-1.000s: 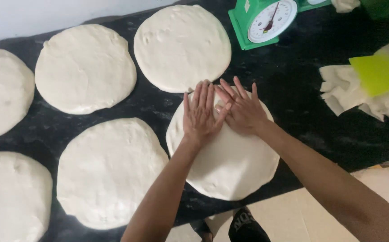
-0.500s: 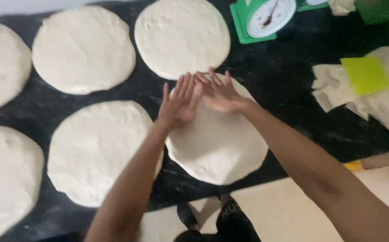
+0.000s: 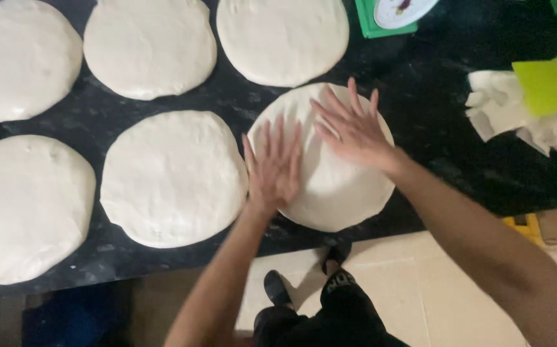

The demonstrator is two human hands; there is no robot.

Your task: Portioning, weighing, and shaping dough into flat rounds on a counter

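Note:
A flat round disc of pale dough (image 3: 336,186) lies on the black speckled counter (image 3: 432,128), near its front edge. My left hand (image 3: 273,166) rests flat on the disc's left rim with fingers spread. My right hand (image 3: 352,128) presses flat on the disc's upper middle, fingers apart and pointing up-left. Neither hand grips anything.
Several more flattened dough discs cover the counter: one beside the worked disc (image 3: 174,177), one at the left (image 3: 25,205), three along the back (image 3: 283,38). A green kitchen scale (image 3: 391,16) stands behind. White cloth (image 3: 503,112) and a yellow-green scraper (image 3: 548,85) lie at right.
Both hands have slid over the dough, the left down to its left rim and the right slightly apart from it. The view has shifted, so the discs appear further right.

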